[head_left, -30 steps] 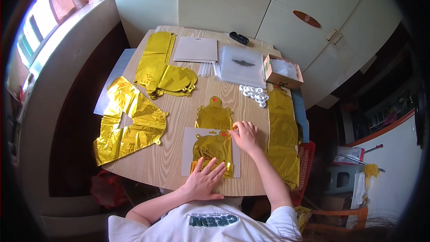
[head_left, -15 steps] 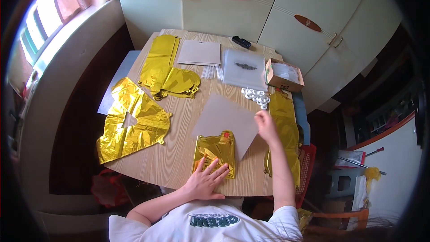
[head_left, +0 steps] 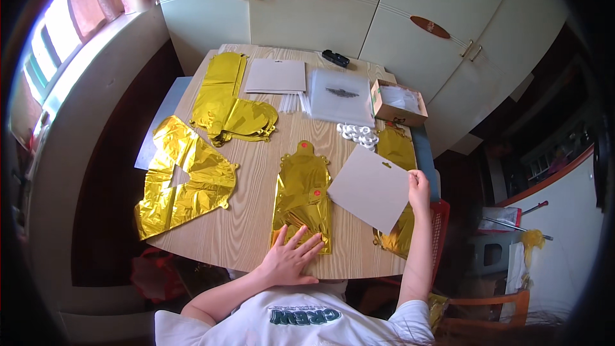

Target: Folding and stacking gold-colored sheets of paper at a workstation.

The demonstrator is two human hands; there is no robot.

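My left hand (head_left: 291, 261) lies flat with spread fingers on the lower end of a flattened gold foil balloon (head_left: 301, 179). That balloon stretches away from me, with two red spots on it and small tabs along its far end. Between thumb and fingers, my right hand (head_left: 419, 191) pinches the right corner of a light grey cardboard sheet (head_left: 368, 186) with a hang slot. The sheet is tilted and partly covers another gold foil piece (head_left: 396, 146) at the table's right side.
More gold foil lies at the left: a folded stack (head_left: 221, 86) and a crinkled piece with a hole (head_left: 198, 195). Farther back are cardboard sheets (head_left: 275, 77), thin white sticks (head_left: 295, 103), clear plastic bags (head_left: 339, 107), white rings (head_left: 359, 136), an open box (head_left: 398, 115) and a black object (head_left: 336, 58).
My right hand has taken the cardboard sheet off to the right, away from the balloon. The balloon now shows at greater length, its far end lying on bare wood. My left hand stays put.
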